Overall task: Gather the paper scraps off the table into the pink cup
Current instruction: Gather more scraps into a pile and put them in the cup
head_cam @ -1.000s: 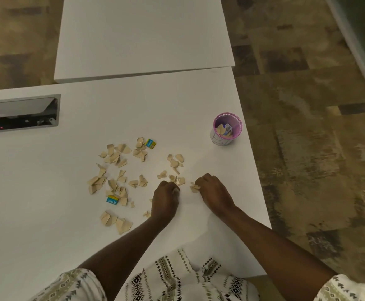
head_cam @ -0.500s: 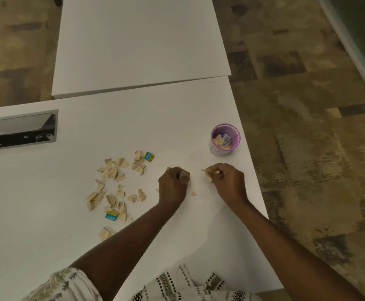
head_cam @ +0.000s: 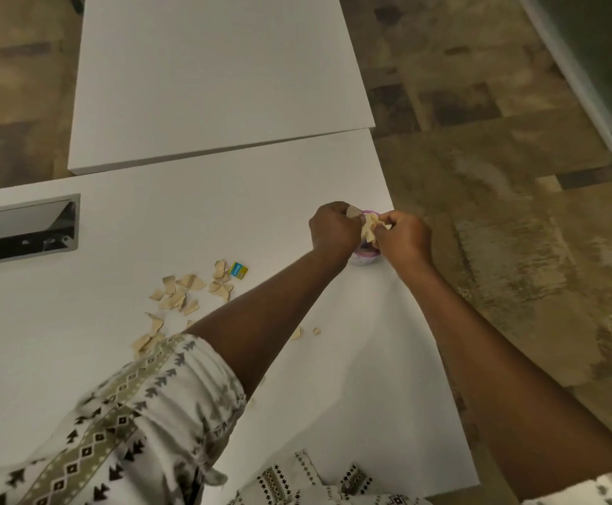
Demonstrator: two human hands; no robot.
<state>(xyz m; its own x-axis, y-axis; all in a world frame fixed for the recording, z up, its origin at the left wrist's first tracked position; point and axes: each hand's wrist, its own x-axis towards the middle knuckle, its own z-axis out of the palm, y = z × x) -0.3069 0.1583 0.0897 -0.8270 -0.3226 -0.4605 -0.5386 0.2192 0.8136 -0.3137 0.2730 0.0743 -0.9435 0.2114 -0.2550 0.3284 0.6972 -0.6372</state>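
The pink cup (head_cam: 364,256) stands near the table's right edge, mostly hidden under my hands. My left hand (head_cam: 333,227) and my right hand (head_cam: 403,236) are both over its mouth, each closed on beige paper scraps (head_cam: 370,226) that bunch between them. Several more beige scraps (head_cam: 179,295) lie scattered on the white table (head_cam: 122,227) to the left, partly covered by my left arm and sleeve. A small blue and yellow scrap (head_cam: 239,269) lies beside them. Two tiny scraps (head_cam: 306,331) sit between my forearms.
A second white tabletop (head_cam: 217,78) adjoins at the back. A metal cable hatch (head_cam: 24,229) is set into the table at the left. The table's right edge drops to a patterned brown floor (head_cam: 515,213) just past the cup.
Both hands have lifted from the table with scraps and moved forward and right to above the pink cup. The camera has tilted, so the scrap pile sits lower left.
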